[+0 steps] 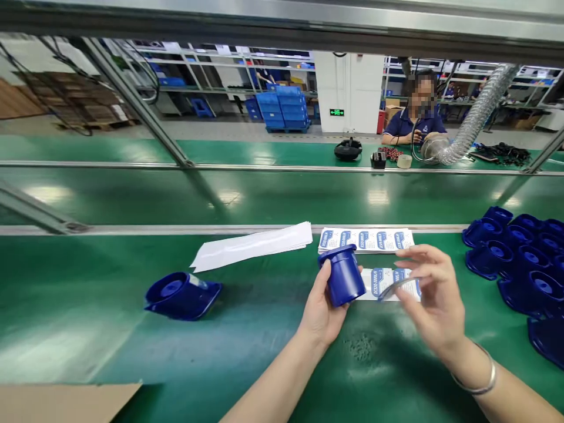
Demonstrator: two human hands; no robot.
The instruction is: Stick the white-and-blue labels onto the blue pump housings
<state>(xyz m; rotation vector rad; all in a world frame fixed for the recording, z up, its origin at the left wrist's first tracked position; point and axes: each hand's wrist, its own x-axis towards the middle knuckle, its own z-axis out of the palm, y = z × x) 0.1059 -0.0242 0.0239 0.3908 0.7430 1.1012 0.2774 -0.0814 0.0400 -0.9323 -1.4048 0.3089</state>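
Note:
My left hand [321, 314] is wrapped round a dark blue plastic housing [346, 279], cup-shaped with a flanged rim, tilted above the green bench. Between the thumb and fingers of my right hand [438, 305] is a curved sticker label [390, 289], seen nearly edge-on and apart from the housing. Beneath it lies a label strip [368, 276] with blue and white printing, partly hidden by both hands. A stack of similar label sheets [363, 239] sits just behind. To the left, another blue housing [183, 296] rests on the bench with a pale label on its side.
White backing strips [255, 245] lie left of the label sheets. Several blue housings [524, 252] crowd the right side. A cardboard flap [66, 402] is at the lower left. Beyond the metal frame rail [264, 169], a person [416, 120] sits by a flexible duct [482, 114].

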